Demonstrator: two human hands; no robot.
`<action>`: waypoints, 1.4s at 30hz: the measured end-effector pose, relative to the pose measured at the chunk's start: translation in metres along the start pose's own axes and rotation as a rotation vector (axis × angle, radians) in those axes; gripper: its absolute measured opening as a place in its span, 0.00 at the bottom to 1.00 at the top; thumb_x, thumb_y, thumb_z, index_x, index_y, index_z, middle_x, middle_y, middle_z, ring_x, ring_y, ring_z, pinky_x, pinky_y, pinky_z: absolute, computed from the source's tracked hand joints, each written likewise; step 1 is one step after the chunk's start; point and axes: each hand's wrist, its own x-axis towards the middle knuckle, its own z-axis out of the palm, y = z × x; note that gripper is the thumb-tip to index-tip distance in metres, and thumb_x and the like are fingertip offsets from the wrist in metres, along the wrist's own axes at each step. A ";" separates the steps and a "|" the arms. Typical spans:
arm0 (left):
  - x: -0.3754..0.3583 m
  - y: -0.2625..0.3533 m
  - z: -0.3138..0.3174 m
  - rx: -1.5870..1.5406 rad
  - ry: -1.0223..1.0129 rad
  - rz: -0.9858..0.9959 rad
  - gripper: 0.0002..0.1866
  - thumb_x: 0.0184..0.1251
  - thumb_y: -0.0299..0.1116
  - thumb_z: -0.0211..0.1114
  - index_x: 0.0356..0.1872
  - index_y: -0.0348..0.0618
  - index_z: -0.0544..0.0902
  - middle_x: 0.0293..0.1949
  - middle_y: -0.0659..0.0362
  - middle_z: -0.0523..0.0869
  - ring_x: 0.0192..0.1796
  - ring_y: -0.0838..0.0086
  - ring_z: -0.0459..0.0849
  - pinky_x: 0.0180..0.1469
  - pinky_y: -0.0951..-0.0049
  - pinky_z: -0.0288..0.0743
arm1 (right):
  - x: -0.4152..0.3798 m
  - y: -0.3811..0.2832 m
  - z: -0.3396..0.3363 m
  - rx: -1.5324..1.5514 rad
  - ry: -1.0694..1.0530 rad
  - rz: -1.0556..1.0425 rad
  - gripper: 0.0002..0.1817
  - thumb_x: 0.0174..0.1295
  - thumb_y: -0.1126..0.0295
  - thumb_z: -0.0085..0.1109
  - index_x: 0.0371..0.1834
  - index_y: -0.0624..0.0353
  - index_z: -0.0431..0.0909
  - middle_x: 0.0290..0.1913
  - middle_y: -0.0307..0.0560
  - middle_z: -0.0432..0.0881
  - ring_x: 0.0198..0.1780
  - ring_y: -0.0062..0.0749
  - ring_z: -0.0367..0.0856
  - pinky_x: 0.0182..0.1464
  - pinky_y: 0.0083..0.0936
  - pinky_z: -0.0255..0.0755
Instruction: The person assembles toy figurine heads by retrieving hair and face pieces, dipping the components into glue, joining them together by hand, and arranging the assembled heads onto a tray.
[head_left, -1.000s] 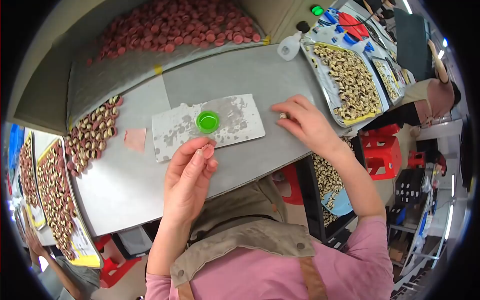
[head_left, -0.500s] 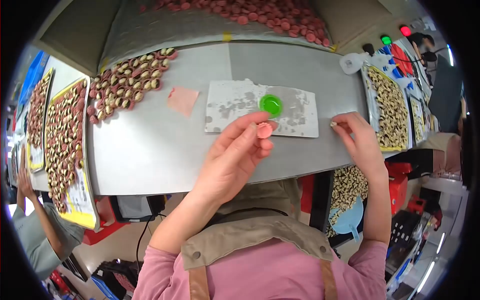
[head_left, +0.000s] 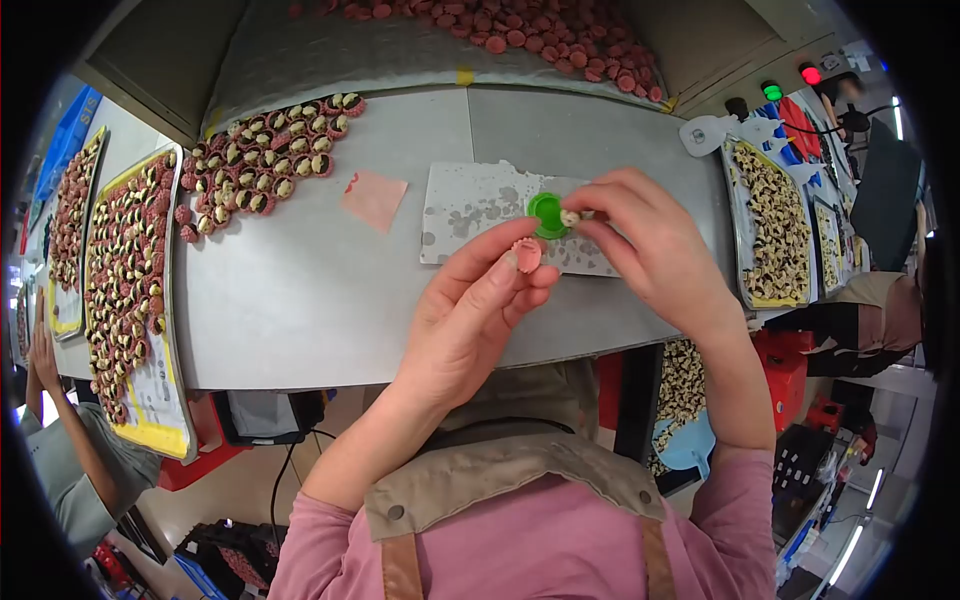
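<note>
Left hand (head_left: 470, 320) pinches a pink cap (head_left: 527, 255) above the worktop (head_left: 330, 290), right hand (head_left: 650, 245) pinches a small pale piece (head_left: 570, 217) over the green cup (head_left: 546, 212), and a loose grip could drop either into the cup.

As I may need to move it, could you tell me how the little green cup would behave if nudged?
The green cup looks small and thin-walled, so probably very light. It sits low and wide on the scuffed plate, so it would likely slide rather than tip.
</note>
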 end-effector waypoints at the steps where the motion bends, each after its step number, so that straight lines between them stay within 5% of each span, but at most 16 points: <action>1: 0.000 -0.001 -0.003 -0.011 -0.017 0.012 0.22 0.73 0.35 0.57 0.65 0.41 0.70 0.52 0.62 0.79 0.48 0.80 0.78 0.54 0.78 0.72 | 0.003 0.002 0.004 -0.039 -0.012 -0.023 0.08 0.57 0.78 0.60 0.40 0.62 0.78 0.37 0.46 0.77 0.40 0.42 0.79 0.41 0.33 0.74; 14: 0.000 -0.004 -0.007 -0.063 -0.053 0.098 0.15 0.72 0.32 0.58 0.57 0.50 0.73 0.50 0.63 0.76 0.47 0.79 0.77 0.52 0.76 0.71 | 0.003 0.005 0.014 -0.092 0.001 -0.017 0.11 0.53 0.76 0.64 0.40 0.58 0.80 0.37 0.43 0.76 0.40 0.41 0.79 0.41 0.34 0.74; 27: 0.001 -0.006 -0.010 -0.090 -0.040 0.087 0.14 0.74 0.34 0.57 0.57 0.47 0.74 0.49 0.62 0.78 0.47 0.78 0.78 0.52 0.76 0.73 | 0.003 0.005 0.020 -0.119 0.033 -0.077 0.08 0.53 0.75 0.64 0.37 0.58 0.79 0.34 0.43 0.75 0.38 0.40 0.78 0.40 0.34 0.74; 30: 0.001 -0.006 -0.006 -0.083 -0.020 0.086 0.15 0.74 0.34 0.57 0.58 0.47 0.73 0.50 0.61 0.79 0.48 0.79 0.79 0.52 0.76 0.73 | -0.001 0.012 0.021 -0.072 0.054 -0.031 0.06 0.56 0.75 0.63 0.37 0.59 0.79 0.35 0.44 0.75 0.38 0.40 0.78 0.40 0.32 0.74; 36: 0.001 -0.006 -0.008 -0.050 -0.015 0.065 0.16 0.73 0.35 0.59 0.58 0.46 0.73 0.51 0.63 0.80 0.49 0.80 0.78 0.53 0.77 0.72 | -0.012 0.002 0.018 0.518 0.129 0.304 0.08 0.63 0.73 0.60 0.44 0.60 0.80 0.40 0.41 0.79 0.39 0.26 0.78 0.41 0.20 0.72; 42: 0.002 -0.007 -0.009 -0.061 -0.065 0.054 0.16 0.73 0.35 0.59 0.58 0.43 0.74 0.50 0.64 0.80 0.52 0.81 0.76 0.58 0.76 0.69 | -0.017 -0.029 0.011 0.512 0.170 0.091 0.10 0.62 0.75 0.61 0.46 0.60 0.80 0.41 0.42 0.79 0.37 0.24 0.78 0.39 0.20 0.73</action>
